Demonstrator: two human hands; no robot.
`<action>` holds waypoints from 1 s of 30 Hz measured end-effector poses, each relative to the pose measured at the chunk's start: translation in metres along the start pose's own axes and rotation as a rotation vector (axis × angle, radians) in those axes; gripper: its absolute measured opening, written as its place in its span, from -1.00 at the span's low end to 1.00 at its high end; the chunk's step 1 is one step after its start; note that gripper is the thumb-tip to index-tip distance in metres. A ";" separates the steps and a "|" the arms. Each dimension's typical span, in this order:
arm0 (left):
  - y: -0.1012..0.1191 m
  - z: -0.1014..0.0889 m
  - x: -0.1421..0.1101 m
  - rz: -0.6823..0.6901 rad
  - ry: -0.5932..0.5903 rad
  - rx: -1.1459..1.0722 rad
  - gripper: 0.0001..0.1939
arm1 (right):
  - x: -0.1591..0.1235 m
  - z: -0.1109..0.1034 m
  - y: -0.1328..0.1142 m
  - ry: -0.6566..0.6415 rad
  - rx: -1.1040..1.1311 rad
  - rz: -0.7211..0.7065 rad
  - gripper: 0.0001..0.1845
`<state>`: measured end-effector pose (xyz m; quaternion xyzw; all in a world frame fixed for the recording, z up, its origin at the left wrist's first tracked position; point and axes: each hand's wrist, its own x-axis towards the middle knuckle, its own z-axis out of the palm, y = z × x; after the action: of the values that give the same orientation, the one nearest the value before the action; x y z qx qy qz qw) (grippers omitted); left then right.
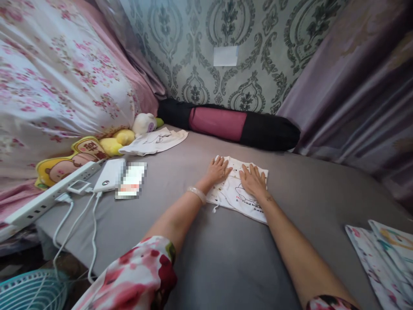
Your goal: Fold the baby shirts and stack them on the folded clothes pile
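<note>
white power strip (pixel 53 198) | teal fan (pixel 32 290) | black-maroon bag (pixel 217 122) | yellow plush (pixel 118 142)

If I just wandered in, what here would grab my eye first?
Probably the left hand and right hand, spread on a printed white cloth near the middle of the grey surface. Next, perhaps, the long black-and-maroon bag beyond them, below the patterned wall. Off to the left, a yellow plush sits by the pink-flowered curtain.
</note>
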<state>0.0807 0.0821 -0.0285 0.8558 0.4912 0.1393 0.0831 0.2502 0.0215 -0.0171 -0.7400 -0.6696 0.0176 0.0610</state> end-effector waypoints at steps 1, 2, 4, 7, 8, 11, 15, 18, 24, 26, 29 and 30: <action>-0.002 0.003 -0.001 -0.007 -0.006 -0.004 -0.39 | 0.000 0.003 0.001 0.006 -0.007 -0.003 -0.39; -0.004 0.006 -0.001 -0.011 -0.004 -0.007 -0.39 | -0.001 0.006 0.001 0.018 -0.012 -0.006 -0.39; -0.006 0.011 0.000 -0.012 0.003 -0.012 -0.37 | -0.001 0.009 0.001 0.045 -0.021 -0.012 -0.40; -0.007 0.010 0.003 -0.015 -0.013 -0.021 -0.37 | 0.001 0.009 0.000 0.067 -0.028 -0.016 -0.41; -0.007 0.008 0.004 -0.018 -0.037 -0.026 -0.37 | 0.002 0.008 0.000 0.061 -0.026 -0.014 -0.41; -0.003 -0.005 0.002 -0.031 -0.101 -0.066 -0.35 | 0.002 0.002 0.000 0.003 0.013 -0.003 -0.38; 0.004 -0.027 -0.025 0.018 -0.055 -0.078 -0.32 | -0.022 -0.010 -0.001 0.018 0.037 -0.069 -0.36; 0.007 -0.037 -0.062 0.122 -0.101 -0.053 -0.32 | -0.057 -0.013 -0.005 -0.012 0.009 -0.216 -0.37; 0.000 -0.030 -0.110 0.177 -0.194 -0.019 -0.36 | -0.099 0.000 -0.014 -0.063 -0.015 -0.308 -0.39; -0.002 -0.027 -0.111 0.178 -0.184 -0.012 -0.38 | -0.100 0.003 -0.016 -0.049 -0.015 -0.291 -0.40; -0.001 -0.026 -0.109 0.159 -0.165 -0.018 -0.36 | -0.097 0.000 -0.018 -0.084 0.054 -0.282 -0.40; -0.001 -0.027 -0.110 0.135 -0.150 -0.024 -0.35 | -0.095 -0.003 -0.017 -0.101 0.104 -0.284 -0.40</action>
<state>0.0190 -0.0121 -0.0202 0.8940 0.4230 0.0861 0.1205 0.2235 -0.0719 -0.0174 -0.6320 -0.7678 0.0809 0.0674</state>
